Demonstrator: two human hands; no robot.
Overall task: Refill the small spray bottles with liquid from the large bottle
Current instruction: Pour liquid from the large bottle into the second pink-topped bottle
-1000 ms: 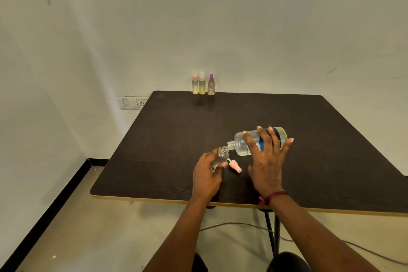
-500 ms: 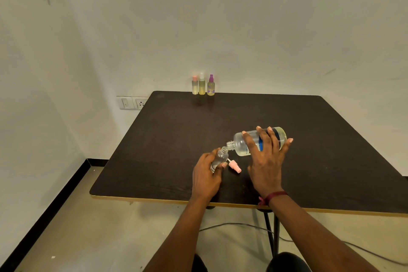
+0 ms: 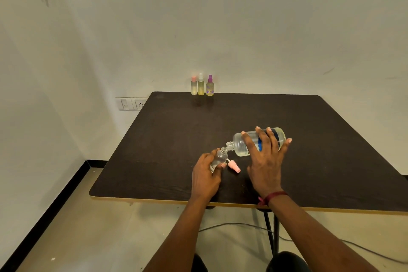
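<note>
My right hand (image 3: 265, 161) grips the large clear bottle (image 3: 240, 143), which is tipped on its side with its open neck pointing left and down. Its neck touches the open mouth of a small clear spray bottle (image 3: 219, 157). My left hand (image 3: 205, 174) holds that small bottle tilted toward the large one. A pink spray cap (image 3: 234, 165) lies on the dark table (image 3: 167, 139) between my hands. Three small spray bottles (image 3: 202, 86) with yellowish liquid stand in a row at the table's far edge, capped pink, white and purple.
The table stands against a white wall, with a wall socket (image 3: 132, 104) to its left. A cable (image 3: 242, 226) runs across the floor under the table by the metal legs (image 3: 272, 227). My knees show at the bottom edge.
The large bottle has tipped very slightly further toward the small bottle. Both hands stay where they were.
</note>
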